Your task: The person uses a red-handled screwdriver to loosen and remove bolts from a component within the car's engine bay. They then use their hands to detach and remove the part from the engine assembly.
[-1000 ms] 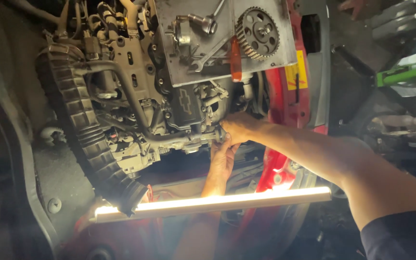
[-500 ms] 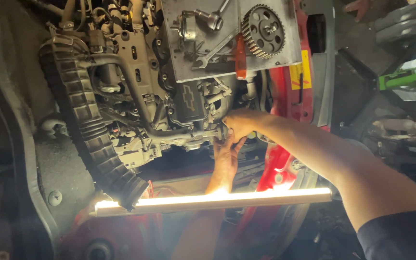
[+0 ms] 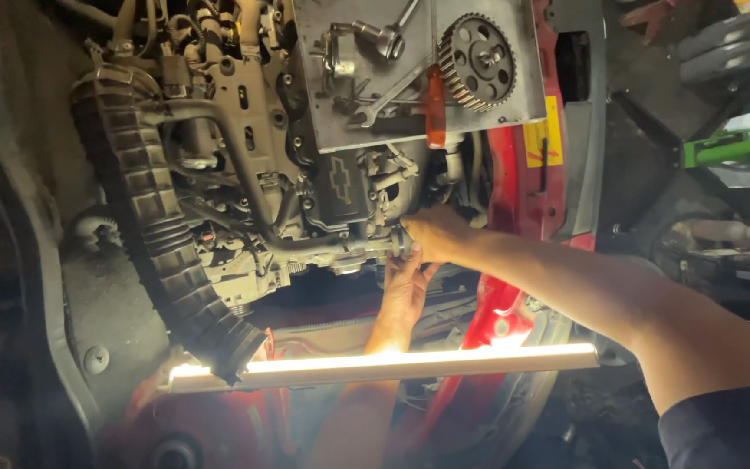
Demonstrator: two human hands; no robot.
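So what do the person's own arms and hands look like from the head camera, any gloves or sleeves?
Both hands are bare, no gloves. The right hand leads back along a bare forearm to a dark navy fabric sleeve at the frame's lower right. The left hand has a bare forearm too; no sleeve, watch or ring shows on it.

Below my left hand a long glowing white light bar glares, overexposed; around it, dim shadow and soft focus.
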